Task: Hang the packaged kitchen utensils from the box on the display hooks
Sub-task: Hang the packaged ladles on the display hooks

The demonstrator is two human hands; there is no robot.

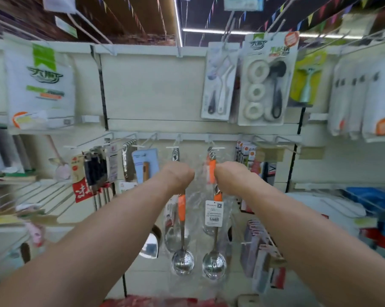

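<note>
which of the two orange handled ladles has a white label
The right ladle: a white label hangs on its handle, while the left ladle shows a bare orange handle.

The left ladle (181, 209) and right ladle (214, 261), steel with orange handles, hang bowl-down in clear sleeves at neighbouring hooks (216, 148); the right one carries a white label (214, 213).

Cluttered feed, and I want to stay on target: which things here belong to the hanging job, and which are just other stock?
Job: left hand gripping the left ladle; right hand gripping the right ladle; display hooks above them; red box at the bottom edge.
Other stock: roller pack, green peeler card, hanging knives, blue trays.
</note>
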